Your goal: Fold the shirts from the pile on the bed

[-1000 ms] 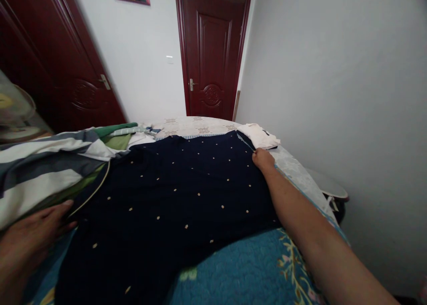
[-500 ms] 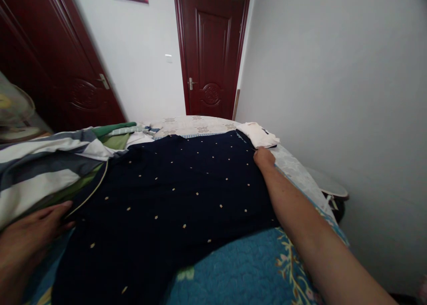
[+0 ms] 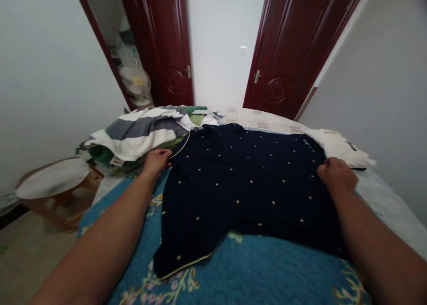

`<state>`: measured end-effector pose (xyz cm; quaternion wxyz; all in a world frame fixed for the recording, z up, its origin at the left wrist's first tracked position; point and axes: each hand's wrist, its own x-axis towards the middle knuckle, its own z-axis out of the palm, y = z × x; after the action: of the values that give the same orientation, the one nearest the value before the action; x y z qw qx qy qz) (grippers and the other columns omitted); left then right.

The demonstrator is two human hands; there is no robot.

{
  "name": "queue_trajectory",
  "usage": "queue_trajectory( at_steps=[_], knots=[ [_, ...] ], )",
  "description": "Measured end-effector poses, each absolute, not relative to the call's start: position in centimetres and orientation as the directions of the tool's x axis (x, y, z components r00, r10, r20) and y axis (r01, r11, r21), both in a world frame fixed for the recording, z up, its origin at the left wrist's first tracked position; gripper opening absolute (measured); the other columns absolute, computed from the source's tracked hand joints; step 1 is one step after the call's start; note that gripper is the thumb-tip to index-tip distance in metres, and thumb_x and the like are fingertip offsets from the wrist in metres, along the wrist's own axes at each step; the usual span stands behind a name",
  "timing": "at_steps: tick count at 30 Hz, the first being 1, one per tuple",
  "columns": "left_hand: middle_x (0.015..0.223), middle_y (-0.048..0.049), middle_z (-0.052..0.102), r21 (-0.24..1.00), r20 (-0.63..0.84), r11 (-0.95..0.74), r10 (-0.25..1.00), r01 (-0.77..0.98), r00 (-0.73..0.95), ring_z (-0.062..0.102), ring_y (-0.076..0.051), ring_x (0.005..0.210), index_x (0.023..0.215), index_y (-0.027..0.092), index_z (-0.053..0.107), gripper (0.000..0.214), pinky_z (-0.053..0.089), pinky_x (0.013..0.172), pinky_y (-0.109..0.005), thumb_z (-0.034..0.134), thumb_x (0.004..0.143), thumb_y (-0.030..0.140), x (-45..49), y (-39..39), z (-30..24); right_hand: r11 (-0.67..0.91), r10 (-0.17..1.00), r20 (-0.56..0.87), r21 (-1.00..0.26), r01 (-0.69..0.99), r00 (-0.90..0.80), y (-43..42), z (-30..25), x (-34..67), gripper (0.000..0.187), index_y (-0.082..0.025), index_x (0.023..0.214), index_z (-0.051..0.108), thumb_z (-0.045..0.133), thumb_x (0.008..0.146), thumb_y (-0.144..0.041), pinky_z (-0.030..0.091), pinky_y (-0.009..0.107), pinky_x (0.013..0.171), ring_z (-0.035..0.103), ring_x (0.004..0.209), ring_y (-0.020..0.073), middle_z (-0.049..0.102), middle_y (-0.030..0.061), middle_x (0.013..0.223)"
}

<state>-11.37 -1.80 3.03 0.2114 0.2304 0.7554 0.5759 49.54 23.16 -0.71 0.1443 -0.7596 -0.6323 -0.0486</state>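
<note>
A dark navy short-sleeved top (image 3: 240, 176) with small pale flower dots lies spread across the bed, its neckline and sleeve edged in cream piping. My left hand (image 3: 158, 161) pinches the fabric beside the neckline, at the top's left end. At the opposite end, my right hand (image 3: 337, 173) is closed on the hem. Just beyond that hand rests a folded pale cream garment (image 3: 343, 147). Close to my left hand lies a heap of clothes, with a grey-and-white striped garment (image 3: 143, 131) uppermost.
The bed carries a teal floral quilt (image 3: 267, 260) over a pale patterned sheet (image 3: 256, 118). To the left stands a low round-topped stool or table (image 3: 56, 180). A white fan (image 3: 136, 82) is by the left doorway. Two dark red doors (image 3: 287, 42) are beyond the bed.
My view has swung left, so the top and both hands appear further right. The top's near sleeve and more of the clothes heap now show. Both hands still hold the top.
</note>
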Motion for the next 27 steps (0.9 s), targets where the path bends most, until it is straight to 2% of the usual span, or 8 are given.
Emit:
queue_trajectory(
  at_steps=[4,8,12,14,16,20,23,27],
  knots=[
    [0.088,-0.0093,0.075,0.980,-0.079,0.190,0.634,0.056,-0.769,0.066,-0.015,0.070,0.094,0.011,0.074,0.021,0.056,0.057,-0.021,0.078,0.086,0.030,-12.5,-1.9,2.0,0.046,0.995,0.083,-0.011,0.999,-0.045,24.5,-1.4,50.3,0.048,-0.022,0.127,0.077,0.040,0.099,-0.037,0.056,0.051,0.095,0.074,0.117,0.0386,0.074,0.0280,0.125],
    [0.094,-0.0119,0.077,0.983,-0.133,0.186,0.717,0.003,-0.684,0.070,-0.017,0.075,0.105,0.010,0.073,0.027,0.061,0.065,-0.027,0.080,0.088,0.030,-13.3,-2.7,2.4,0.152,0.987,0.047,-0.001,0.988,-0.152,24.8,-1.0,51.7,0.044,-0.020,0.113,0.082,0.048,0.089,-0.032,0.056,0.047,0.106,0.073,0.122,0.0362,0.076,0.0229,0.128],
    [0.098,-0.0143,0.078,0.975,-0.191,0.220,0.777,-0.026,-0.600,0.074,-0.021,0.077,0.136,0.011,0.065,0.063,0.060,0.068,-0.031,0.090,0.080,0.028,-14.1,-3.6,2.9,0.300,0.954,0.041,-0.052,0.953,-0.298,21.6,-2.1,52.8,0.051,-0.020,0.119,0.079,0.052,0.085,-0.046,0.056,0.051,0.111,0.072,0.125,0.0364,0.077,0.0172,0.131],
    [0.102,-0.0163,0.079,0.965,-0.174,0.254,0.790,0.056,-0.588,0.076,-0.024,0.080,0.153,0.013,0.052,0.088,0.059,0.071,-0.034,0.094,0.077,0.030,-13.8,-3.9,2.9,0.345,0.930,0.143,-0.026,0.938,-0.338,18.9,-3.3,52.9,0.058,-0.015,0.130,0.075,0.048,0.089,-0.047,0.050,0.050,0.119,0.065,0.137,0.0346,0.072,0.0192,0.140],
    [0.113,-0.0204,0.079,0.916,-0.080,0.295,0.799,0.273,-0.596,0.078,-0.028,0.091,0.162,0.014,0.041,0.103,0.059,0.080,-0.038,0.095,0.076,0.032,-13.0,-4.0,2.9,0.344,0.907,0.251,0.019,0.939,-0.338,16.4,-4.4,52.7,0.061,-0.011,0.137,0.071,0.042,0.095,-0.045,0.043,0.048,0.125,0.057,0.146,0.0330,0.067,0.0208,0.147],
    [0.139,-0.0277,0.070,0.625,0.101,0.397,0.812,0.672,-0.575,0.070,-0.037,0.126,0.167,0.017,0.038,0.099,0.052,0.104,-0.043,0.087,0.081,0.019,-11.0,-4.3,3.0,0.288,0.906,0.305,0.059,0.956,-0.292,13.7,-5.1,52.3,0.062,-0.010,0.140,0.069,0.038,0.100,-0.045,0.041,0.047,0.127,0.056,0.146,0.0322,0.066,0.0211,0.147],
    [0.145,-0.0299,0.066,0.518,0.092,0.454,0.813,0.724,-0.575,0.067,-0.040,0.131,0.167,0.017,0.039,0.091,0.049,0.108,-0.045,0.078,0.085,0.013,-10.9,-4.9,3.2,0.315,0.902,0.289,0.064,0.947,-0.320,13.3,-5.0,53.0,0.061,-0.011,0.141,0.069,0.037,0.100,-0.044,0.040,0.046,0.127,0.056,0.146,0.0321,0.068,0.0203,0.145],
    [0.145,-0.0265,0.067,0.510,0.076,0.449,0.826,0.734,-0.559,0.067,-0.037,0.133,0.163,0.013,0.044,0.085,0.048,0.109,-0.039,0.077,0.085,0.013,-12.6,-5.5,3.4,0.297,0.909,0.288,0.062,0.953,-0.303,12.8,-5.8,55.6,0.069,-0.009,0.145,0.066,0.032,0.102,-0.051,0.040,0.050,0.127,0.057,0.145,0.0356,0.063,0.0225,0.151]
  ],
)
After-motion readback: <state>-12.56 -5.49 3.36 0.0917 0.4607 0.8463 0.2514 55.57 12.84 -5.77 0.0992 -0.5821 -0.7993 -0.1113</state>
